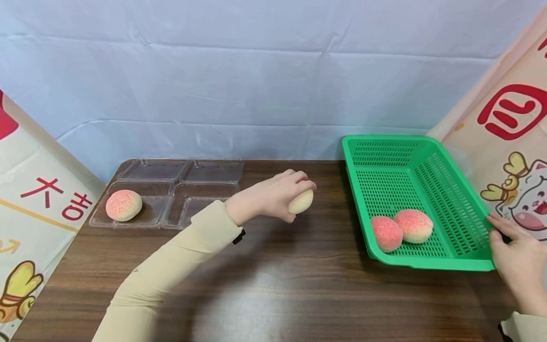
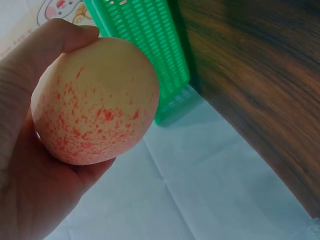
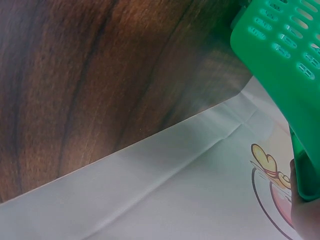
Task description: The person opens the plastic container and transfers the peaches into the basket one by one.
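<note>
My left hand [image 1: 278, 195] holds a peach [image 1: 301, 202] above the table, between the clear tray and the green basket. Up close in the left wrist view, the peach [image 2: 97, 105] is pale cream with red speckles, with the thumb curled over one side and fingers beneath. At the near right corner of the green basket [image 1: 431, 262], my right hand [image 1: 519, 256] grips the rim. Two pink peaches, one [image 1: 386, 233] touching the other [image 1: 413, 226], lie in the basket's near left part. Another peach [image 1: 124, 205] sits in the tray's near left compartment.
The clear plastic tray [image 1: 168, 205] has several compartments and stands at the back left of the brown wooden table [image 1: 273, 294]. A pale blue cloth [image 1: 256, 95] hangs behind. Printed sheets [image 1: 508, 180] flank the table on both sides.
</note>
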Action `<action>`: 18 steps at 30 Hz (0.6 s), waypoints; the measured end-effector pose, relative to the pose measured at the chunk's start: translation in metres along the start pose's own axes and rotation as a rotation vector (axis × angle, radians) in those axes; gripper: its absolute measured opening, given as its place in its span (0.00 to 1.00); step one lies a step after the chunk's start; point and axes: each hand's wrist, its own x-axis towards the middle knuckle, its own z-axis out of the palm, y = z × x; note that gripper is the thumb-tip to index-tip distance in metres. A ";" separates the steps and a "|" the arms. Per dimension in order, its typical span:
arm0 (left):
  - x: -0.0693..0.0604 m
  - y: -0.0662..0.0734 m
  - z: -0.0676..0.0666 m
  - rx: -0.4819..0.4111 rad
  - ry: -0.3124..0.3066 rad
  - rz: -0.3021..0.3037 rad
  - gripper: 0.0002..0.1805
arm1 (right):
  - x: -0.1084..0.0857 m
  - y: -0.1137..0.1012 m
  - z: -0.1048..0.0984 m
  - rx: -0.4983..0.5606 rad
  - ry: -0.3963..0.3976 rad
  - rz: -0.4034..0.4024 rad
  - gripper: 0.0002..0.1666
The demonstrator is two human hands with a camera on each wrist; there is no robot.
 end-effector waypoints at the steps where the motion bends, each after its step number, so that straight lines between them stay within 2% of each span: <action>1: 0.001 0.001 0.000 -0.001 0.004 0.001 0.35 | 0.000 -0.002 -0.001 -0.002 0.000 0.008 0.22; 6: 0.005 0.003 0.004 0.010 0.029 0.008 0.35 | -0.001 -0.009 -0.004 -0.007 0.000 0.023 0.21; 18: 0.014 0.008 0.007 0.029 0.088 0.007 0.36 | -0.002 -0.008 -0.006 -0.020 -0.020 -0.009 0.21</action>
